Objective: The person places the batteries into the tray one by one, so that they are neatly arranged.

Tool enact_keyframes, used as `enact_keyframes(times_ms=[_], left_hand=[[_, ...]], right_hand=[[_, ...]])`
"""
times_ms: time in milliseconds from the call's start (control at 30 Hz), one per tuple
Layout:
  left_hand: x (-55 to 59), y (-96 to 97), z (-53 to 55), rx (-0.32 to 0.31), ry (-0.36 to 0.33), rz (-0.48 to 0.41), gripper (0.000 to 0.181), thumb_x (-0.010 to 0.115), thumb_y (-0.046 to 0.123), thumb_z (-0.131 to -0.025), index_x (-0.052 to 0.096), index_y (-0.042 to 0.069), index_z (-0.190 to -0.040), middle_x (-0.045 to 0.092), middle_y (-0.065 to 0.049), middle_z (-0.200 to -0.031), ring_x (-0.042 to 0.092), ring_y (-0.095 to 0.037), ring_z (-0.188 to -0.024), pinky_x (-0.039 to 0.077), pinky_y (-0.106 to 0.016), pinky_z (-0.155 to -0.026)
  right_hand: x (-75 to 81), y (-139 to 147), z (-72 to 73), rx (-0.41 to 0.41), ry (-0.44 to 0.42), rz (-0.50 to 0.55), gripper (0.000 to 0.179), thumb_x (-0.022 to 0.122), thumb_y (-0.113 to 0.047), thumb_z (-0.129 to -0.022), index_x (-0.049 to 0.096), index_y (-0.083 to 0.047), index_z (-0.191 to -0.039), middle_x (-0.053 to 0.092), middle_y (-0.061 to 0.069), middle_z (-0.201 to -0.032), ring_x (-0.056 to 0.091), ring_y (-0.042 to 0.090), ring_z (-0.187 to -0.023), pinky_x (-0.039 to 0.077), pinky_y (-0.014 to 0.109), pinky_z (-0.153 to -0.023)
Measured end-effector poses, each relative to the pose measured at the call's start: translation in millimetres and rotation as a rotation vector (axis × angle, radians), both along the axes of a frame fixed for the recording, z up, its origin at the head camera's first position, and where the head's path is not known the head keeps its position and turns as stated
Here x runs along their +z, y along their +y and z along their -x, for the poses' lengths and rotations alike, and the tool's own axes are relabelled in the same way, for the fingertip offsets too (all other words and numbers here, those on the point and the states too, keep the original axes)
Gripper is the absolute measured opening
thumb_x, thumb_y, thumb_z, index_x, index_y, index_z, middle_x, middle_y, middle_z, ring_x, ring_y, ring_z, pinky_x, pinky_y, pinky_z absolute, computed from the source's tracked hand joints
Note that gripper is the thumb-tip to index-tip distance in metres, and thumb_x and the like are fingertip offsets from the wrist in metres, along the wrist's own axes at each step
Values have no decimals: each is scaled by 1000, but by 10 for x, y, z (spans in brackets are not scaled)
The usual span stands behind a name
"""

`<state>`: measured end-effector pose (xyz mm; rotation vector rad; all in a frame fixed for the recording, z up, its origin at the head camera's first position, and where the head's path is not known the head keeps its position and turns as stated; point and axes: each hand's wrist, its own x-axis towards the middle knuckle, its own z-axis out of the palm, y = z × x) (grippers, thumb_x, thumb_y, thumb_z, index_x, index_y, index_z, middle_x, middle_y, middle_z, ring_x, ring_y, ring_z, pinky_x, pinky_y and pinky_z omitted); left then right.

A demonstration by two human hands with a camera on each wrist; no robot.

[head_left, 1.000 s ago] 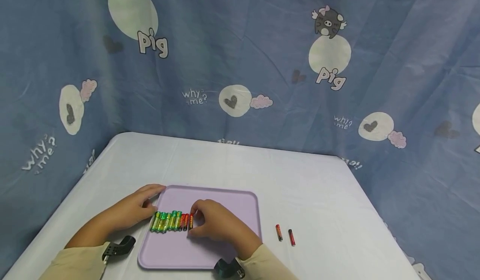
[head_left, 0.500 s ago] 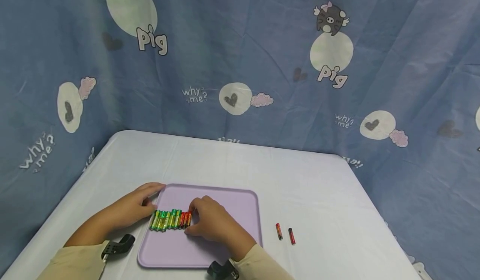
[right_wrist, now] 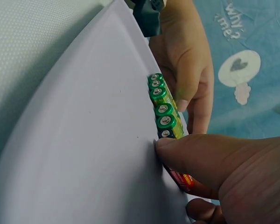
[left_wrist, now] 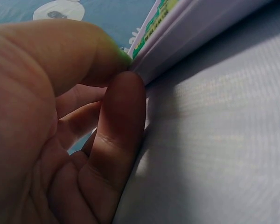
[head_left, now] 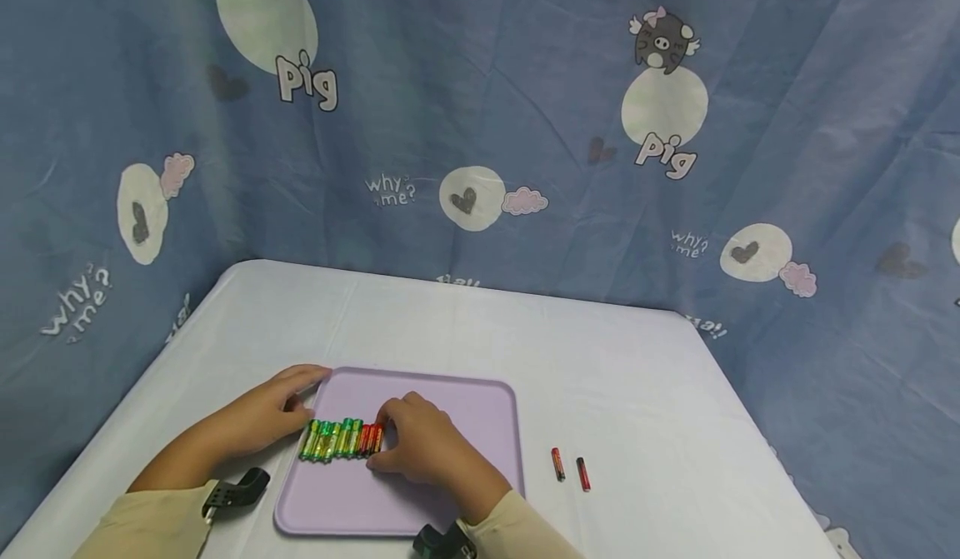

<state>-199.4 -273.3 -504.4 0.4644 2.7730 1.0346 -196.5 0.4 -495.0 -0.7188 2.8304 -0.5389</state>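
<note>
A row of green-and-gold batteries (head_left: 330,441) lies side by side at the left of a lilac tray (head_left: 465,405), with several red-and-black batteries (head_left: 366,439) at its right end. My right hand (head_left: 427,442) pinches the end red battery (right_wrist: 183,181) lengthwise, thumb at the near end and a finger at the far end, against the row. On the tray's left edge, my left hand (head_left: 273,409) grips the rim; its thumb (left_wrist: 98,56) lies at the top and a finger (left_wrist: 123,102) against the outer wall. The thumb tip is close to the first green battery.
Two loose red-and-black batteries, one (head_left: 558,464) beside the other (head_left: 583,474), lie on the white table (head_left: 660,409) right of the tray. A blue printed curtain (head_left: 480,109) hangs behind the table. Each wrist wears a black camera, such as the left strap device (head_left: 237,491).
My right hand has moved slightly left, bringing its red battery up against the row and closing the small gap. The left hand keeps its place on the tray edge.
</note>
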Motion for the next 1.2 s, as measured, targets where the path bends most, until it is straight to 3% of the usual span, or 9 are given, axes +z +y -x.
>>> enact_keyframes(times_ms=[200, 367, 467, 800, 933, 1200], left_hand=[[9, 1, -12, 8, -4, -4, 63, 69, 21, -100, 46, 6, -156, 44, -16, -157, 53, -18, -104, 45, -38, -93], [-23, -1, -18, 8, 0, -20, 63, 69, 18, -99, 46, 5, -156, 42, -19, -158, 52, -28, -120, 43, -58, -106], [-27, 3, -15, 10, -10, -29, 64, 69, 18, -99, 45, 5, -157, 41, -19, -160, 51, -30, -122, 41, -62, -108], [-33, 9, 9, 17, -42, -38, 65, 69, 18, -99, 44, 6, -158, 39, -20, -160, 53, -30, -120, 43, -61, -107], [-32, 23, 11, 21, -53, -44, 65, 70, 19, -99, 44, 5, -158, 40, -20, -160, 53, -27, -116, 44, -57, -104], [-32, 19, 14, 27, -57, -42, 65, 69, 18, -99, 44, 5, -157, 39, -21, -161, 54, -31, -121, 43, -62, -107]], right_hand=[[11, 20, -10, 17, -3, 18, 49, 92, -49, -76, 69, -31, -114, 57, -13, -102, 52, 5, -87, 46, 30, -82], [0, 49, -15, 49, 1, 22, 52, 90, -54, -77, 69, -32, -119, 59, -14, -106, 53, 2, -93, 47, 30, -86], [-3, 79, -17, 55, 14, 15, 53, 89, -54, -78, 68, -31, -121, 59, -14, -107, 54, 2, -95, 48, 29, -87], [26, 269, -23, 56, 9, 28, 60, 89, -52, -80, 67, -25, -129, 61, -12, -112, 55, 5, -102, 49, 27, -91], [33, 356, -14, 45, 7, 43, 57, 89, -49, -81, 68, -24, -128, 62, -11, -110, 57, 6, -104, 49, 28, -93], [37, 496, 9, 35, -10, 131, 48, 86, -41, -86, 69, -22, -127, 66, -10, -107, 59, 5, -102, 50, 30, -96]])
